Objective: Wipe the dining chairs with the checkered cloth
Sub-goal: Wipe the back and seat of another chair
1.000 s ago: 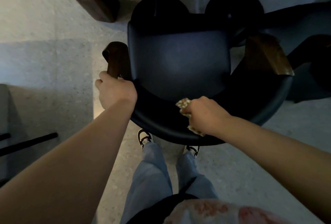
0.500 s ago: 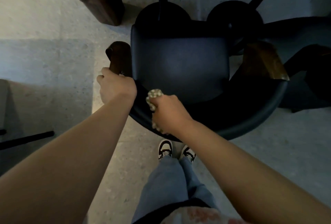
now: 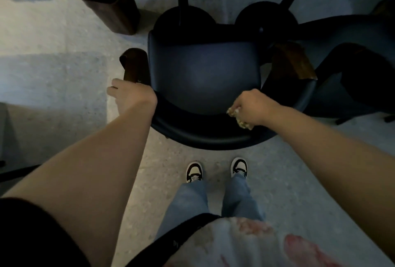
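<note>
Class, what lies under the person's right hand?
The checkered cloth, bunched in the right hand against the chair's curved backrest. Most of the cloth is covered.

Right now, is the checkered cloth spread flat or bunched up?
Bunched up: the checkered cloth is a small wad gripped in the right hand on the chair backrest.

No words, numbers or signs can be read on anything here; it is dim and blurry.
</note>
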The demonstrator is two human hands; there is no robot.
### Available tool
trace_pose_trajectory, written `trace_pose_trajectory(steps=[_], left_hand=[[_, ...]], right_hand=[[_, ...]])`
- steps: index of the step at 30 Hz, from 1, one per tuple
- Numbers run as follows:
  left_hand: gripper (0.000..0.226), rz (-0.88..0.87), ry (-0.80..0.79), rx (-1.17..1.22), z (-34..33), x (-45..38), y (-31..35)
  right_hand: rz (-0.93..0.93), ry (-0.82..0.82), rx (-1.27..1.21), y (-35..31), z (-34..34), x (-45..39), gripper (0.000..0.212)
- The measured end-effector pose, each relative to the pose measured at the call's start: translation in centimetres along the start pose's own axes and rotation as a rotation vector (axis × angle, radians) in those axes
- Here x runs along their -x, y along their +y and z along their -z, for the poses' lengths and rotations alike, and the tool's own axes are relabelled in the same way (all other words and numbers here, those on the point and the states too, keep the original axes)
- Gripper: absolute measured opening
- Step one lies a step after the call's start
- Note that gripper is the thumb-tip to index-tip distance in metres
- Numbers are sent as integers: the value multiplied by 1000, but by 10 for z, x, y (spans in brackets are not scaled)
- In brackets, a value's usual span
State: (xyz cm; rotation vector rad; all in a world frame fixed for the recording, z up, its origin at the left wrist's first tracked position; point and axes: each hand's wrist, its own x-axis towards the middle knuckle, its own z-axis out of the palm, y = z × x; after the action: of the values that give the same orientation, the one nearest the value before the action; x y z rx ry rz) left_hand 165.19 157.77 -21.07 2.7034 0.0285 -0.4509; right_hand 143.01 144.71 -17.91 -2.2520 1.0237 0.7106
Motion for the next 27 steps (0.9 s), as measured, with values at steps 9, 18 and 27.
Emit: trace_pose_trajectory(steps=[9,18,27], left_hand=[[79,127,81,82,-30,119,-6],[75,168,80,9,-25,124,-2],[73,159,122,-31,-26,126,0]], right_hand=[[213,-69,-245,-68,-35,10,16],[287,-142,-70,16,-9,14,54],[283,-70,396,94,52,-15,40]])
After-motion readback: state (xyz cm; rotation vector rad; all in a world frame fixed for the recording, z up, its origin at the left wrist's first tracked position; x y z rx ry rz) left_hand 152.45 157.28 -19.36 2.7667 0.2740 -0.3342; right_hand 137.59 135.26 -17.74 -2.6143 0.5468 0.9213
